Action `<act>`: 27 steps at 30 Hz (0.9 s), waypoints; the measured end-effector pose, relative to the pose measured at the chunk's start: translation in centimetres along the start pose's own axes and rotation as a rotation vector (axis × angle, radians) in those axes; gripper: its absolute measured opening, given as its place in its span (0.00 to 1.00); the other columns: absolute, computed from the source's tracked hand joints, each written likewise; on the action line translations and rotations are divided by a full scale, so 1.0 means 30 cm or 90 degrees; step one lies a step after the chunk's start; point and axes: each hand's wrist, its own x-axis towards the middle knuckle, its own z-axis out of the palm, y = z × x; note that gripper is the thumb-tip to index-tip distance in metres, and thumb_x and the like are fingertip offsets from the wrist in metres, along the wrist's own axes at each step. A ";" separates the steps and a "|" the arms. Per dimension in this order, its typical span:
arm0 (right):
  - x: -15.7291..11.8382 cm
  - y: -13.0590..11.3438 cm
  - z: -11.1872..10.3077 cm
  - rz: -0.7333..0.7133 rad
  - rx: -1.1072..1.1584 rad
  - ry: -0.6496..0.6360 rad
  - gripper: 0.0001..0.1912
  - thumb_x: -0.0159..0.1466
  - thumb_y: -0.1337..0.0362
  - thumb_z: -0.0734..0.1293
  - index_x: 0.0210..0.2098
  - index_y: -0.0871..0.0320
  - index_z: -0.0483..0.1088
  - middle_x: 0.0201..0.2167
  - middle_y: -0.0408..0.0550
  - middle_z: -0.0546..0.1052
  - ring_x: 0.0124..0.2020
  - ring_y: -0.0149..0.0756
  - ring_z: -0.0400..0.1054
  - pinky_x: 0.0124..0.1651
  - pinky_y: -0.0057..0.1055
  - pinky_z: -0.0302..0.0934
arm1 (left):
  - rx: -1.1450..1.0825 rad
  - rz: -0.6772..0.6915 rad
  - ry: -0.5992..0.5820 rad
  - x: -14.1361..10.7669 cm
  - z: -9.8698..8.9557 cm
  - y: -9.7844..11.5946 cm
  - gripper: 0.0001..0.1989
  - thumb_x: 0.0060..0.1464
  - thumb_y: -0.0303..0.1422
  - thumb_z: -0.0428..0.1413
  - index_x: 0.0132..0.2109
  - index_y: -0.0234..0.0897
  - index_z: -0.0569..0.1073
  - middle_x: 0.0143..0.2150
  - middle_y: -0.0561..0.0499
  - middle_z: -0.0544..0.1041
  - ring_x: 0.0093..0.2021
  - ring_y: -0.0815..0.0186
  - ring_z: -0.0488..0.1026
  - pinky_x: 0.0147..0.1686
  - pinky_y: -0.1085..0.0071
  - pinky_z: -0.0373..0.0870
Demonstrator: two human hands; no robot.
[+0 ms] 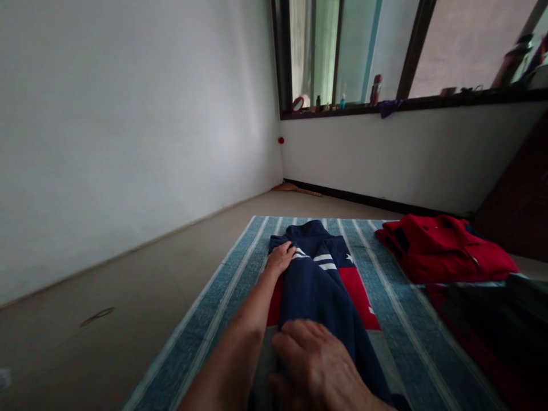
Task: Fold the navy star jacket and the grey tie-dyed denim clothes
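Note:
A navy jacket (317, 297) with red side panels, white stripes and a white star lies folded lengthwise on a blue striped bed cover (226, 291), its collar at the far end. My left hand (281, 257) rests on the jacket's upper left part near the stripes, fingers extended and lying flat on the cloth. Closer to me, my right hand (319, 362) is over the lower part of the jacket, slightly blurred. Its fingers curl down and appear closed on the navy cloth; the fingertips are hidden.
Folded red clothing (449, 245) lies at the bed's right, with dark clothing (505, 319) nearer me. A white wall (141, 125) stands left. Bottles and a small round mirror (298, 104) line the window sill. A thin loop (97, 315) lies on the floor.

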 end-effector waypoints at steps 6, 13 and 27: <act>-0.051 0.123 0.087 0.095 0.026 -0.056 0.43 0.59 0.44 0.67 0.66 0.56 0.53 0.68 0.59 0.48 0.68 0.57 0.38 0.65 0.59 0.36 | 0.070 0.004 0.009 -0.020 0.015 0.042 0.16 0.61 0.37 0.54 0.54 0.36 0.69 0.54 0.44 0.70 0.50 0.59 0.71 0.48 0.55 0.71; -0.057 0.137 0.083 0.098 0.055 -0.079 0.44 0.60 0.40 0.63 0.67 0.58 0.52 0.68 0.60 0.47 0.69 0.56 0.36 0.66 0.57 0.33 | 0.070 -0.020 0.000 -0.041 -0.011 0.093 0.17 0.61 0.37 0.54 0.54 0.36 0.69 0.54 0.44 0.71 0.49 0.59 0.72 0.47 0.56 0.71; 0.003 0.216 -0.028 0.101 0.082 0.183 0.19 0.68 0.57 0.59 0.52 0.61 0.69 0.57 0.56 0.69 0.58 0.41 0.62 0.58 0.35 0.57 | -0.067 -0.188 -0.006 -0.143 -0.067 0.182 0.16 0.57 0.41 0.57 0.43 0.31 0.74 0.45 0.43 0.77 0.48 0.56 0.74 0.48 0.58 0.69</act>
